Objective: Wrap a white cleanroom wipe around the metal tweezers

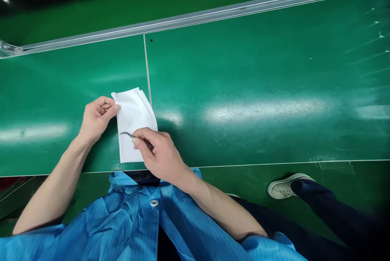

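Observation:
A folded white cloth (131, 110) lies on the green tabletop, close to the front edge. My left hand (96, 116) pinches its upper left corner between thumb and fingers. Over the lower part of the cloth is my right hand (161, 153), closed around a pair of curved tweezers (126, 133). The thin dark tip of the tweezers points left across the cloth, near its left edge; whether it touches the fabric I cannot tell. My right hand covers the cloth's lower right corner and the rear of the tweezers.
A metal rail (213, 18) runs along the back of the green table (258, 74). A pale seam (146, 61) crosses the tabletop behind the cloth. Below the front edge at right, a light shoe (284, 188) and dark trouser leg (323, 204) show above the green floor.

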Demonstrator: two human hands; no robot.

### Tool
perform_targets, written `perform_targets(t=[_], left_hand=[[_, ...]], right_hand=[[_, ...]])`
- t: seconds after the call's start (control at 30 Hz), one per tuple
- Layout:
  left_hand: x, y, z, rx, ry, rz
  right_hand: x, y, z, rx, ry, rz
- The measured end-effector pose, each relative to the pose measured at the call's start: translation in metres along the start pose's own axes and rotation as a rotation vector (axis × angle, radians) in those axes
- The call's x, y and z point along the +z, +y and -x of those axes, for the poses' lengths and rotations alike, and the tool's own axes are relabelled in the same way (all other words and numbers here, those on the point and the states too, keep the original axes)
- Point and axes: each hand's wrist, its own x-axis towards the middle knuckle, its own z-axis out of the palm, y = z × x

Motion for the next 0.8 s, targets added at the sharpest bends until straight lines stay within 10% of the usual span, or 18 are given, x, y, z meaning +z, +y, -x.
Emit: perform_targets(t=[0.27, 0.8], left_hand=[[-0.008, -0.007, 0.008, -0.053, -0.094, 0.155], [-0.016, 0.000, 0.027, 0.176, -0.193, 0.220]], right_hand=[[0.022, 0.007, -0.011, 0.396, -0.077, -0.294], [0.024, 0.007, -0.022, 0.330, -0.044, -0.218]])
